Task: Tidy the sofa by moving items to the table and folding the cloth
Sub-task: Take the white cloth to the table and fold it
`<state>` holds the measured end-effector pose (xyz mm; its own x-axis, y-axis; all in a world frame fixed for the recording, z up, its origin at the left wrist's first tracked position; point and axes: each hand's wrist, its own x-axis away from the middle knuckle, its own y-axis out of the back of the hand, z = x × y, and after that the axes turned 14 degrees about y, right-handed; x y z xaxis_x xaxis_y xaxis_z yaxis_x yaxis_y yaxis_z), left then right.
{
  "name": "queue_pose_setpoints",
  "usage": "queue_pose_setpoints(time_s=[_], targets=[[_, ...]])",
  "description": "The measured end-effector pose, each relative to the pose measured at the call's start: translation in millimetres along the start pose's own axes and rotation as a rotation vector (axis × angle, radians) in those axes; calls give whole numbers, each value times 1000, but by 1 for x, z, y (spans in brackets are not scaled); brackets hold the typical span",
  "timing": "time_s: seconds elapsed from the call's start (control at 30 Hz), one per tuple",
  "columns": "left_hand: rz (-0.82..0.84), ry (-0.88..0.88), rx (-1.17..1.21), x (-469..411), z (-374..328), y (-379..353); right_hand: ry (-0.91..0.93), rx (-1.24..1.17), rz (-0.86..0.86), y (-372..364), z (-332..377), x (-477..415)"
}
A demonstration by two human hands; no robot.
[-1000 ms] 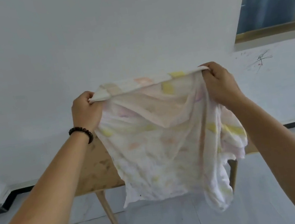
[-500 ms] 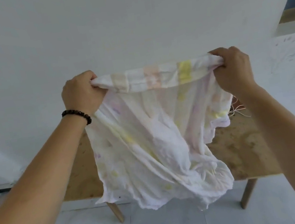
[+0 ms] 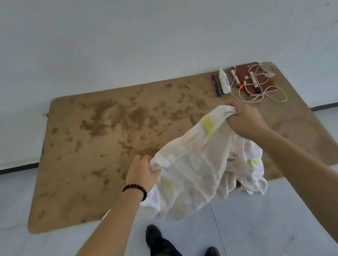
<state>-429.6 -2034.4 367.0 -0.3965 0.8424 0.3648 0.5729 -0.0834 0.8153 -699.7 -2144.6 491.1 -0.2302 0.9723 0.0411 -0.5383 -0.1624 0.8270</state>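
Observation:
A thin white cloth with pale yellow and pink patches hangs between my hands over the front right part of the stained wooden table. My left hand, with a dark bead bracelet at the wrist, grips one top corner. My right hand grips the other corner, farther back and higher. The cloth's lower part droops past the table's front edge.
At the table's back right lie a blue pen, a small white bottle, a red marker, a brown wallet and a coiled white cable. A white wall stands behind. My dark shoes stand on the grey floor.
My hands have come down from chest height to just above the tabletop with the cloth. The view has tilted down, so the whole table and the items on it now show.

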Motion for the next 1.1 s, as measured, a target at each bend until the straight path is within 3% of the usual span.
queue_pose_setpoints(time_s=[0.1,0.2,0.27,0.33,0.43,0.6,0.73,0.83,0.97,1.1], targets=[[123,83,-39,-8,35,-38,-131,77,277,-81,-11,3],[271,87,-327,-3,75,-70,-123,172,538,-154,-26,18],[241,-9,-452,4,99,-86,-106,211,677,-193,-38,29],[186,-84,-475,9,110,-93,-113,272,697,-209,-44,33],[157,-110,-442,11,116,-91,29,429,587,-213,-38,23],[284,8,-298,14,89,-82,285,193,429,-165,-5,12],[343,3,-26,19,42,-69,328,-144,174,-93,33,3],[323,-76,193,30,5,-61,225,-479,-76,-24,65,5],[424,108,549,58,-42,-43,182,-1026,-332,64,90,9],[229,124,648,70,-63,-12,250,-1162,-488,117,75,7]])
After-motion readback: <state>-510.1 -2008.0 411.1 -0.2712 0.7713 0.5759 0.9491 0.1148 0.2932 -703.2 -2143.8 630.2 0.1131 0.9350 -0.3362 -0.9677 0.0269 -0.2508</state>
